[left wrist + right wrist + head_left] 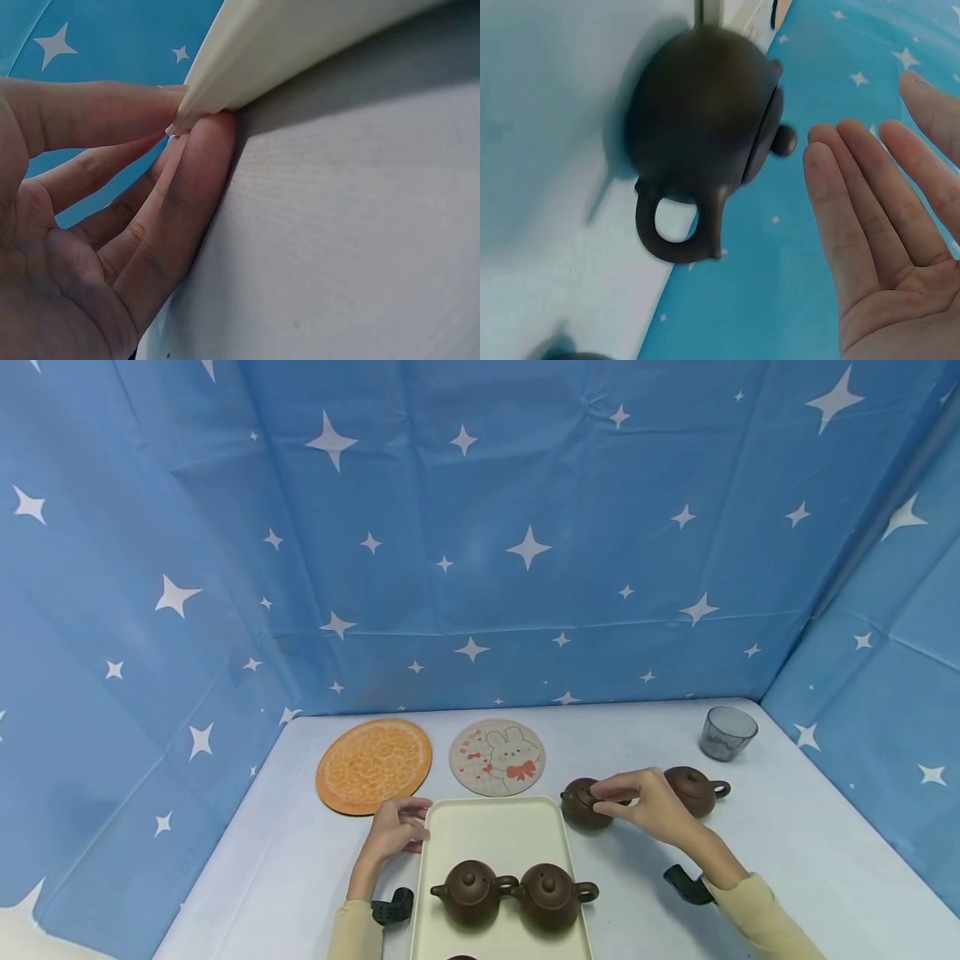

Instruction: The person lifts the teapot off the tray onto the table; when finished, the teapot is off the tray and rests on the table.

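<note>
My left hand (392,832) pinches the left edge of a cream tray (498,827), thumb and finger on either side of the rim (202,101) in the left wrist view. Two dark brown lidded teapots (469,906) (551,912) stand side by side on that tray. My right hand (654,810) hovers by another brown teapot (581,812) standing on the table just right of the tray. The right wrist view has this teapot (697,112) with its lid knob apart from my extended fingers (851,217); nothing is held there.
Behind my right hand sits a further brown teapot (693,792), partly covered. A grey glass cup (727,732) is at the back right. An orange round mat (375,766) and a rabbit-print round mat (498,757) lie behind the tray. A dark red-brown piece (462,957) shows at the bottom edge.
</note>
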Tool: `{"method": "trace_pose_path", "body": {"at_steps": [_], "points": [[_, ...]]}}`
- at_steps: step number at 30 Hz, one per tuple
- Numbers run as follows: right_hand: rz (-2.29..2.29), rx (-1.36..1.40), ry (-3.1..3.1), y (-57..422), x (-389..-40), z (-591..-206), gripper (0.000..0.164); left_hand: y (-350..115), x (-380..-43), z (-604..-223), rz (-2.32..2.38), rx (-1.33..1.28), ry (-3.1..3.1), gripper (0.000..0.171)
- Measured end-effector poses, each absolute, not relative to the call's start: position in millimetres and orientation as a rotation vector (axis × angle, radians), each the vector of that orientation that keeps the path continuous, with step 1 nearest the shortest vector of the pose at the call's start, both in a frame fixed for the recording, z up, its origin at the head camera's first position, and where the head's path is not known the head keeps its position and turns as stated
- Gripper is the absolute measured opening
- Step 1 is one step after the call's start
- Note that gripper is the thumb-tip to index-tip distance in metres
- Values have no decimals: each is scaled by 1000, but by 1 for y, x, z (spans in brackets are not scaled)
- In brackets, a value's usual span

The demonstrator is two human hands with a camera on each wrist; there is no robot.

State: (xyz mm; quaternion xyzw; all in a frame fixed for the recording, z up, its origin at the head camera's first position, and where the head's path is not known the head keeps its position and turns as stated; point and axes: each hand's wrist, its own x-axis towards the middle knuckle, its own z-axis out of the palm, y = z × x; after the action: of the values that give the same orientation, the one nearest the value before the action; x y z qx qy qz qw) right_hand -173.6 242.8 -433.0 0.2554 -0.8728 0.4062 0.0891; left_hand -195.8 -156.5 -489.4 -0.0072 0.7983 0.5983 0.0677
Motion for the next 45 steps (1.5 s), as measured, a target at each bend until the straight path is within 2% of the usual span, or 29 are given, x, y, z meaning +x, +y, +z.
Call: {"method": "trace_pose_path", "body": {"at_steps": [11,25,38,45], "points": [[1284,961,-2597,230,-153,-436,27,-156,-196,-490,1790,-15,2412,49],[1311,1025,-2619,219,-135,-443,30,-156,-193,-487,1806,-26,2402,49],[1411,1075,-2637,213,-127,-453,25,-156,-193,-487,1804,-24,2409,48],[1534,1096,-2657,212,-122,-454,32,-156,-194,-489,1817,-13,2394,48]]}}
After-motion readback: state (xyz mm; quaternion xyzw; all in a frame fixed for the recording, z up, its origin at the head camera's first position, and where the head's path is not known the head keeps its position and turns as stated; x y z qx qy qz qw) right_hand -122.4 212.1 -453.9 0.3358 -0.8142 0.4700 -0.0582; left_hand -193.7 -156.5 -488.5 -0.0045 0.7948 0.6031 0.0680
